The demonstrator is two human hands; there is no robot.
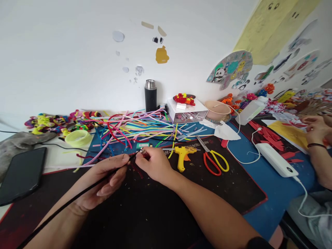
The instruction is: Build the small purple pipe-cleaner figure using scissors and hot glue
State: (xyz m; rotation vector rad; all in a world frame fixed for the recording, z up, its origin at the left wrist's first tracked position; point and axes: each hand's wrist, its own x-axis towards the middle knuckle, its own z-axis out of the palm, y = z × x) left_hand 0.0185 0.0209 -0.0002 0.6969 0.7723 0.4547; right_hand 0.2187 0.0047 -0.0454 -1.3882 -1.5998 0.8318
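A long black pipe cleaner [75, 197] runs from the lower left up through my left hand [109, 178], whose thumb and fingers pinch it near its far end. My right hand [155, 164] is closed on that same end, just right of my left fingertips. A small black-and-white bit [141, 150] shows at the right fingertips, too small to make out. Just below the hands is a dark red fuzzy strand [137, 171]; whether it is held or lies on the mat is unclear. Close to my right hand lies a yellow glue gun [181, 157].
Scissors [214, 160] with red and yellow handles lie on the dark mat [233, 186]. Behind are a pile of coloured pipe cleaners [135, 126], a black flask [150, 97] and a white box [188, 112]. A phone [23, 174] rests left. Another person's hand [317, 129] works at right.
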